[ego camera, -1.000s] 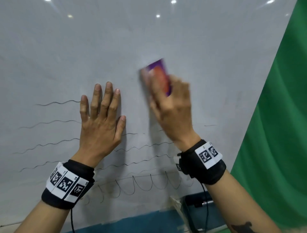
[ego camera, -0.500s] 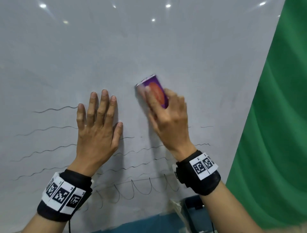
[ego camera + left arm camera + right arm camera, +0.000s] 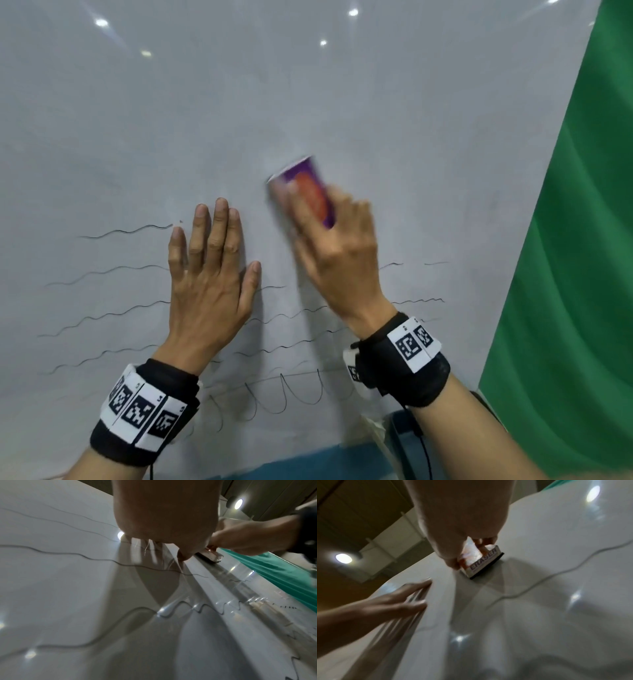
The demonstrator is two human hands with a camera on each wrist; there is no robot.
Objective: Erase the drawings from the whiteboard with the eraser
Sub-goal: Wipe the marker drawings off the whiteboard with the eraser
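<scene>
Head view: the right hand (image 3: 337,253) grips the eraser (image 3: 310,192) against the whiteboard (image 3: 376,102) above the wavy lines (image 3: 113,270), mid-wipe; the next stroke should probably drop onto those lines. Left hand (image 3: 209,274) lies flat, fingers straight, bracing the board. Left wrist view: lines run under the palm. Right wrist view: fingers (image 3: 482,545) curl over the eraser's top, its felt on the board.

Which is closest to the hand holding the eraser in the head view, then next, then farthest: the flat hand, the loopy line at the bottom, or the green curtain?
From the right hand:
1. Left hand, just beside it on the left.
2. Loopy line, below, near the wrists.
3. Green curtain, far right.
</scene>
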